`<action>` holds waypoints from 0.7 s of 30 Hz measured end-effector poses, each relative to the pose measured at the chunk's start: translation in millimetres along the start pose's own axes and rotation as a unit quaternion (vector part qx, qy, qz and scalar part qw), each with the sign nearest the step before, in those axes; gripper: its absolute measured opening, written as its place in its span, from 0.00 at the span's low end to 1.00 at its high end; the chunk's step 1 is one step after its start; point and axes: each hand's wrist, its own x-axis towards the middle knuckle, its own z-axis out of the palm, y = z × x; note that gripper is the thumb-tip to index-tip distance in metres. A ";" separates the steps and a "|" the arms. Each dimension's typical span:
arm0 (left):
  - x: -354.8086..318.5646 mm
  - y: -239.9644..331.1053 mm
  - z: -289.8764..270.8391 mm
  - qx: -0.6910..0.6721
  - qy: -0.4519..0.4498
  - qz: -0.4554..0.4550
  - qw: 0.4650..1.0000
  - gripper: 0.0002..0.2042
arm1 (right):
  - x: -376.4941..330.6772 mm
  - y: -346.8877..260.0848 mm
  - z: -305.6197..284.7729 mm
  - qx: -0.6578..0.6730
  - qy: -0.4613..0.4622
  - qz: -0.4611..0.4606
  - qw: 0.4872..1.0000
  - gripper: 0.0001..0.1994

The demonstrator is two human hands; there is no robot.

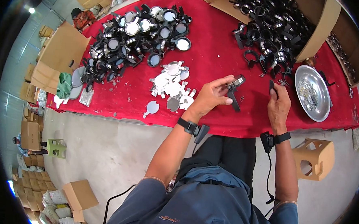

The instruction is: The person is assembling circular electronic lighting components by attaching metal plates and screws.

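My left hand point(208, 98) is closed on a black part with a shiny ringed end point(238, 81) and a flat black arm slanting down toward me. Between the thumb and fingers of my right hand point(279, 107) is a small flat black piece point(271, 86); its far end sticks out above the fingertips. The two held parts are apart. To the left of my left hand lies a loose pile of flat, round, white tabbed discs point(172, 87), with one grey-blue disc point(152, 107) nearer the edge. A tiny metal clip point(242, 98) rests on the red cloth between my hands.
At the far left is a heap of black parts with round discs point(130, 40). Black ringed parts point(268, 39) spill from a cardboard box point(319, 30) at far right. A metal bowl point(328, 101) holds small bits. An orange-tan stool point(322, 160) stands below the red-covered table point(209, 40).
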 end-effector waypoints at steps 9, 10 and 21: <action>-35.8 59.8 -19.5 0.013 0.009 -0.006 1.000 0.47 | -28.9 6.5 33.4 -0.029 -0.022 -0.055 0.998 0.14; -36.6 64.8 -35.1 0.069 0.024 0.012 0.997 0.43 | -28.8 9.4 34.7 -0.034 -0.022 -0.053 0.998 0.14; 34.7 277.0 -235.4 0.593 0.476 0.236 0.606 0.43 | -28.4 12.5 39.4 -0.056 -0.043 -0.060 0.996 0.14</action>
